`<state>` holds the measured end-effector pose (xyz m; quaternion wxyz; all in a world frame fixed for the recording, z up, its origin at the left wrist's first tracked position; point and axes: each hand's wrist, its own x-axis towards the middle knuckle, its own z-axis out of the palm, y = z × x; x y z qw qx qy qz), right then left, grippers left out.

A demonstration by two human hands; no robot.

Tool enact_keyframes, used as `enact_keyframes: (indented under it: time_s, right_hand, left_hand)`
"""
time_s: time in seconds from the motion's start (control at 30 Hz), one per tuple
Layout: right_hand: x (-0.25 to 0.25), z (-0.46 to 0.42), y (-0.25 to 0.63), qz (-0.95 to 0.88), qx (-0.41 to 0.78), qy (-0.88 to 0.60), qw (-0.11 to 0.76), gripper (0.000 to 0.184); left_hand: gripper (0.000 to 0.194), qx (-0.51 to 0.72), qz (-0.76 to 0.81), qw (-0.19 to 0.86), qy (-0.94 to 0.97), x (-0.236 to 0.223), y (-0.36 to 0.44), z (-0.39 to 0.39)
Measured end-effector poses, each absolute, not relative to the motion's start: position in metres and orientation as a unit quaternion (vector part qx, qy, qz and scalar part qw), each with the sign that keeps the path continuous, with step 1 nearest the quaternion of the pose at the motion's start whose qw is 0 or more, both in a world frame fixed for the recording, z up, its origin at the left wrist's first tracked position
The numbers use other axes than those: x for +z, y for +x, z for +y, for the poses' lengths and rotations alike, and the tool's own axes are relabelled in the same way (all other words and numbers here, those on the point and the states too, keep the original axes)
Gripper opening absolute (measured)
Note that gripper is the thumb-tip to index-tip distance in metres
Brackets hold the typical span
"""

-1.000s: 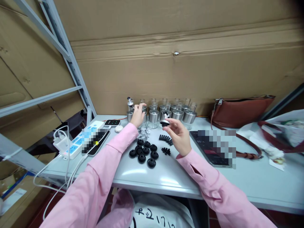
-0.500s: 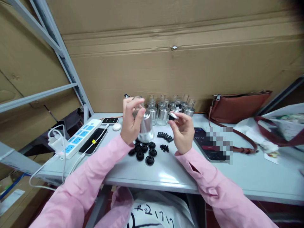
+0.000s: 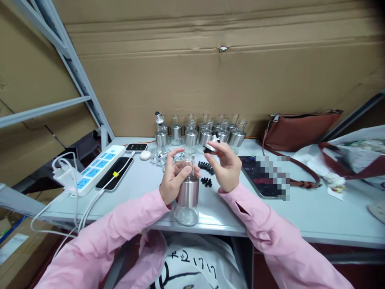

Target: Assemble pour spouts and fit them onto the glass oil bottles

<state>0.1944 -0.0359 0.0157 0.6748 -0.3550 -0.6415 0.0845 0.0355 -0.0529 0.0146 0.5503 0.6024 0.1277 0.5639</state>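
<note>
My left hand (image 3: 173, 182) is wrapped round the neck and shoulder of a glass bottle (image 3: 188, 194) with a brushed metal sleeve. The bottle is upright near the table's front edge, its mouth uncovered. To the right and a little higher, my right hand (image 3: 227, 166) pinches a pourer stopper (image 3: 209, 148) with a silver collar and a black underside. The stopper is apart from the bottle. Between the hands lie small black plugs (image 3: 206, 182) and short black pieces (image 3: 205, 166). The round black caps are hidden behind the bottle and left hand.
Several similar bottles (image 3: 191, 138) stand along the cardboard wall; one at the left wears a pourer (image 3: 159, 119). Clear rings (image 3: 158, 159) lie before them. A power strip (image 3: 96, 172) and phone (image 3: 116, 173) are left; another phone (image 3: 260, 178) and brown bag (image 3: 300, 130) are right.
My left hand has brought the bottle down and nearer, from tilted in the air to upright by the front edge. My right hand still holds the stopper, moved slightly left.
</note>
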Motion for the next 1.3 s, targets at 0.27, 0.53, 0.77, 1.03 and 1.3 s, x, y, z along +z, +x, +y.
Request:
enact_keyframes:
  time_s: [0.27, 0.53, 0.77, 1.03, 1.3]
  right_hand:
    - [0.033, -0.051, 0.185, -0.649, 0.197, -0.285, 0.677, 0.030]
    - [0.047, -0.060, 0.176, -0.678, 0.184, -0.300, 0.645, 0.033]
    - [0.052, -0.059, 0.177, -0.739, 0.120, -0.306, 0.588, 0.035]
    - [0.054, -0.066, 0.188, -0.813, 0.096, -0.281, 0.500, 0.045]
    - [0.060, -0.063, 0.196, -0.829, 0.118, -0.273, 0.473, 0.044]
  left_hand:
    - [0.050, 0.549, 0.118, 0.539, 0.628, 0.011, 0.035, -0.051]
    - [0.048, 0.547, 0.110, 0.507, 0.657, 0.006, 0.036, -0.047]
    - [0.050, 0.538, 0.093, 0.514, 0.662, 0.005, 0.037, -0.047]
    - [0.049, 0.551, 0.123, 0.476, 0.675, 0.010, 0.036, -0.050]
    - [0.050, 0.536, 0.121, 0.497, 0.672, 0.007, 0.036, -0.049]
